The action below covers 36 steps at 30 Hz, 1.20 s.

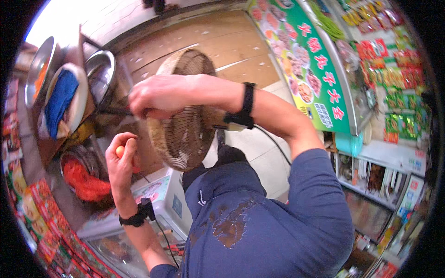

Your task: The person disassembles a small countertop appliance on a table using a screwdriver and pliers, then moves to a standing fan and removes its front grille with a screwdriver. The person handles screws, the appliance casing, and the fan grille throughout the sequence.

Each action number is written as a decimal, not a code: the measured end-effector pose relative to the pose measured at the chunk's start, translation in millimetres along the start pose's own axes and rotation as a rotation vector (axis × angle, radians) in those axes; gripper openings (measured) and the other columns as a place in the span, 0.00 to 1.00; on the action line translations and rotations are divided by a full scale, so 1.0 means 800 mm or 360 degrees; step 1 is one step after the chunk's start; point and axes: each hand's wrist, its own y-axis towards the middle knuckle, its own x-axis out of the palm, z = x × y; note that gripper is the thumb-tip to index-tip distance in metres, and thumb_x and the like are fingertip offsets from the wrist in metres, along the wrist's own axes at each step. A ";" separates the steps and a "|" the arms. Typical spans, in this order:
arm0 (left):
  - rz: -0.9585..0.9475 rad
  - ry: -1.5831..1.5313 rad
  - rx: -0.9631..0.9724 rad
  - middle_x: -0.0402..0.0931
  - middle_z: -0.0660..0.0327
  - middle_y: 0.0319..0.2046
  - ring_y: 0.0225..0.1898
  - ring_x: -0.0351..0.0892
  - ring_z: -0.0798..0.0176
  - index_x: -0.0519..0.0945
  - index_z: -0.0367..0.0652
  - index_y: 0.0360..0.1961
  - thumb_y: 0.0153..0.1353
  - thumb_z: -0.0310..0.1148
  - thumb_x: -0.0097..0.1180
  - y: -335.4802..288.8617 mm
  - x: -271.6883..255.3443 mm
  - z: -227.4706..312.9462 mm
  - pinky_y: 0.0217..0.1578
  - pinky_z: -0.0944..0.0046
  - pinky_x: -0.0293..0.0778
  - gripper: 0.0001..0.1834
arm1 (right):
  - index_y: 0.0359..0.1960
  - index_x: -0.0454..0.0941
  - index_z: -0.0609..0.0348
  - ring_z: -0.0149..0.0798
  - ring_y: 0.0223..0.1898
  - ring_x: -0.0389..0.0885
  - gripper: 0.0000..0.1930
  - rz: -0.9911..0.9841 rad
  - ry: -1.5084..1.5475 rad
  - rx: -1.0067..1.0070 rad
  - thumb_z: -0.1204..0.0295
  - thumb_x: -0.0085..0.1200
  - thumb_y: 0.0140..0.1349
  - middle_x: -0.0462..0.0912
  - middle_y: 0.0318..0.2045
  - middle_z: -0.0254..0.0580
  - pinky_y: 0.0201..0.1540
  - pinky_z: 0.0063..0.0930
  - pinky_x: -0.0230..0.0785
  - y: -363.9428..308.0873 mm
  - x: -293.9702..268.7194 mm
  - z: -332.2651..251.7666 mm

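Observation:
My left hand [121,160] is closed round a small thing with a rounded orange end [120,151]; the rest of it is hidden by my fingers. My right arm reaches across to the left, and my right hand [155,95] is curled with its fingers bent downward. What the right fingers hold, if anything, is hidden. Under and beside my right forearm stands a round, brownish wire-grille thing with a tan rim [160,139], resembling a dusty fan. My right hand overlaps its left edge; I cannot tell if they touch.
Metal basins [110,58] and a bowl with blue cloth [62,99] stand on the left, above a red plastic bag [83,178]. A white freezer case [160,199] is close by my left forearm. A green-fronted counter [320,69] and packet-filled shelves [398,102] line the right.

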 end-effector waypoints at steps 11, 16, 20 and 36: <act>0.0347 0.0258 0.0502 0.88 0.60 0.38 0.36 0.86 0.66 0.87 0.35 0.49 0.69 0.27 0.66 -0.072 0.094 0.013 0.39 0.64 0.82 0.10 | 0.45 0.88 0.61 0.31 0.41 0.87 0.09 0.0531 0.1105 0.0471 0.75 0.67 0.65 0.89 0.37 0.41 0.47 0.30 0.82 -0.057 0.023 -0.109; 0.0785 0.0307 0.0514 0.85 0.59 0.33 0.32 0.82 0.70 0.88 0.36 0.44 0.63 0.22 0.71 -0.150 0.177 -0.020 0.33 0.68 0.77 0.09 | 0.41 0.88 0.62 0.30 0.40 0.85 0.05 0.0332 0.1321 0.0388 0.80 0.67 0.64 0.88 0.37 0.39 0.44 0.27 0.78 -0.110 0.053 -0.152; 0.1213 0.0346 0.0421 0.85 0.57 0.31 0.29 0.82 0.64 0.88 0.38 0.40 0.59 0.20 0.72 -0.205 0.227 -0.060 0.33 0.64 0.77 0.09 | 0.41 0.90 0.61 0.24 0.38 0.84 0.04 0.0024 0.1733 0.0625 0.77 0.69 0.66 0.88 0.35 0.34 0.40 0.23 0.77 -0.138 0.120 -0.165; 0.2447 -0.1245 -0.0792 0.75 0.62 0.24 0.16 0.75 0.60 0.78 0.42 0.35 0.69 0.33 0.67 -0.492 0.061 -0.438 0.17 0.57 0.73 0.10 | 0.60 0.83 0.60 0.28 0.42 0.83 0.18 -0.0797 0.1376 0.1035 0.71 0.66 0.69 0.88 0.44 0.38 0.48 0.29 0.78 -0.226 0.187 -0.146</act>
